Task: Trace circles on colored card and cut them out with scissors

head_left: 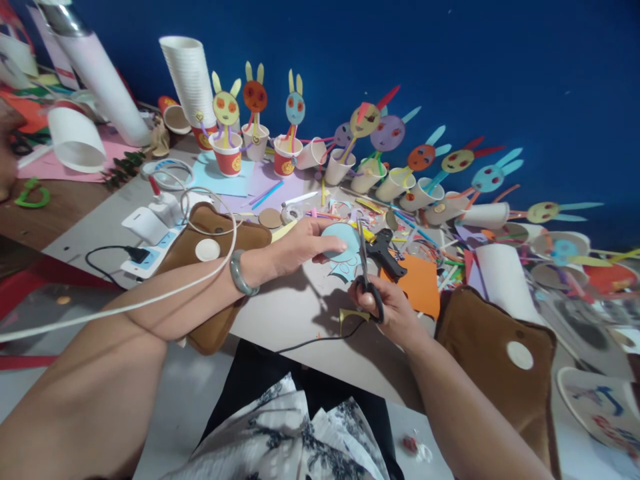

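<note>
Between the thumb and fingers of my left hand (303,245) is a light blue piece of paper (341,241) with a rounded outline and drawn curved lines. My right hand (387,307) grips a pair of scissors (369,287) by the black handles, fingers in the loops. The blades point away from me and lie against the right edge of the blue paper; whether they are fully closed is hard to see. Just beyond the scissors lies a black glue gun (387,255). A yellow paper scrap (353,320) rests on the table under my right hand.
Paper cups with rabbit-faced figures (226,110) line the blue wall. An orange sheet (419,287) lies right of the glue gun. Brown cushions (493,360) flank the work spot. A white power strip (150,250) and a white cable (165,291) are at left, the cable crossing my forearm.
</note>
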`<move>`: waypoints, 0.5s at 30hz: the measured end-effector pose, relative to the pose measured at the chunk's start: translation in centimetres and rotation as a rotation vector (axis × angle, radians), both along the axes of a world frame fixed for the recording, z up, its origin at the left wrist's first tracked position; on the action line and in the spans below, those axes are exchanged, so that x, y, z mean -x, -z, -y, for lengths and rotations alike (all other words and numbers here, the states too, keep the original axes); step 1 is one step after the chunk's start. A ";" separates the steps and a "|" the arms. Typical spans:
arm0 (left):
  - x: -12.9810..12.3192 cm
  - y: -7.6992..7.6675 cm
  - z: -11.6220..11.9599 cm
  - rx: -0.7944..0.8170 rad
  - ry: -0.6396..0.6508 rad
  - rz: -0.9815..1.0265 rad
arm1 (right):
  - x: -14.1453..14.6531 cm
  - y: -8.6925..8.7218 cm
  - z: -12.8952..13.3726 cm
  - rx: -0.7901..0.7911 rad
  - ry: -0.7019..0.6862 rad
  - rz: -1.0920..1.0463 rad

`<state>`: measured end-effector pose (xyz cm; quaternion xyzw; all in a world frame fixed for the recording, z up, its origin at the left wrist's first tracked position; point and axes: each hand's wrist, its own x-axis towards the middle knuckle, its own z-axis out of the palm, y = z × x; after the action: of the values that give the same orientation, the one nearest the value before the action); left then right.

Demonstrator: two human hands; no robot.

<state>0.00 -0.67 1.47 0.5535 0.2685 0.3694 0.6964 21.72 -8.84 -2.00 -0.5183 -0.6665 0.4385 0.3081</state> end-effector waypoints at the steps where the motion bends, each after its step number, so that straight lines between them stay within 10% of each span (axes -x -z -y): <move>1: 0.0 0.0 0.0 -0.002 0.001 0.006 | 0.0 0.0 0.0 -0.001 -0.001 -0.002; 15: 0.1 0.0 -0.1 -0.016 -0.016 0.009 | 0.0 0.0 0.0 0.007 -0.004 -0.001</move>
<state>-0.15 -0.59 1.47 0.5551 0.2671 0.3796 0.6902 21.73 -8.82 -1.99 -0.5178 -0.6658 0.4415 0.3060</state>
